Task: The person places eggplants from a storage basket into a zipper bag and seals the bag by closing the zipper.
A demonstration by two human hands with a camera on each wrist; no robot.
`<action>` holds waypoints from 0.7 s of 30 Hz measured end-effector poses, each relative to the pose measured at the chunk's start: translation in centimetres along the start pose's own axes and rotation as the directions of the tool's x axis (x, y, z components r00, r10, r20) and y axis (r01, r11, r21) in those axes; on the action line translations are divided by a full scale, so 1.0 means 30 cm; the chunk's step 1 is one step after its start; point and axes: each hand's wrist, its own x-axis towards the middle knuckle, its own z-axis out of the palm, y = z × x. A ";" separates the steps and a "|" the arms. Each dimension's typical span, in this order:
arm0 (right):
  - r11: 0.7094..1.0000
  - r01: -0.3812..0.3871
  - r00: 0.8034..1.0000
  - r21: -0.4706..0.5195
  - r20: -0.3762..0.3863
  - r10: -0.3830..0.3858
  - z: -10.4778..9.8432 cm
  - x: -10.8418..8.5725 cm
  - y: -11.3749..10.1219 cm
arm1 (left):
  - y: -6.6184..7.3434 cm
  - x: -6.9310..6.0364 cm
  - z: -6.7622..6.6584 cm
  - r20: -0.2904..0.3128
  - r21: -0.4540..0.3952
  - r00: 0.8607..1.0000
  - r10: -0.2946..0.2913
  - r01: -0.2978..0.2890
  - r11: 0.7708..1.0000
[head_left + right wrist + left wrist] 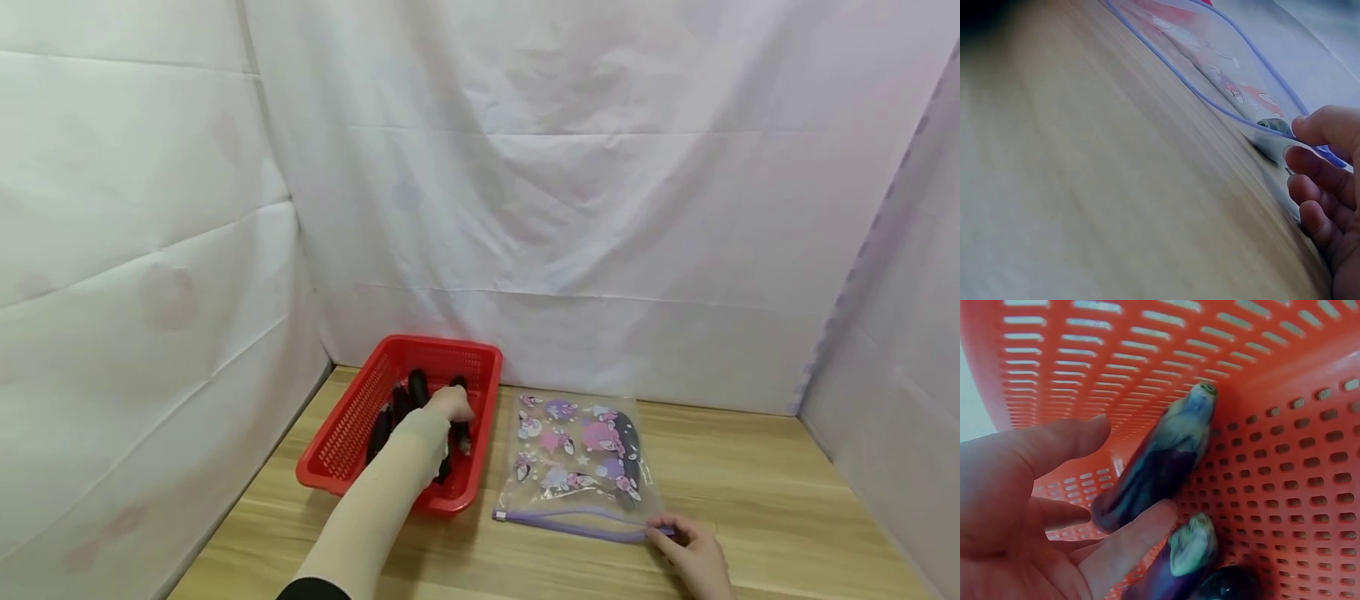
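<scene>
My left hand (452, 404) reaches down into a red plastic basket (491, 375) that holds several dark purple eggplants (417, 389). In the left wrist view, its thumb and fingers are spread beside one eggplant (1163, 465), with no grip on it. A second eggplant (1192, 550) lies just below the fingertips. At the front right corner of a clear zip bag (543, 492), my right hand (693, 554) pinches the purple zipper edge (1238, 117) between thumb and forefinger. The bag lies flat, its mouth parted, with an eggplant (628, 454) inside along the right side.
Basket and bag stand side by side on a wooden table (757, 492). White cloth (570, 208) hangs behind them and on both sides. A white slider (500, 516) sits at the left end of the bag's zipper.
</scene>
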 end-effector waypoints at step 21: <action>0.999 -0.020 1.000 0.040 -0.021 0.021 0.003 0.001 0.004 | -0.033 0.060 0.042 0.148 -0.086 0.978 -0.145 0.158 0.984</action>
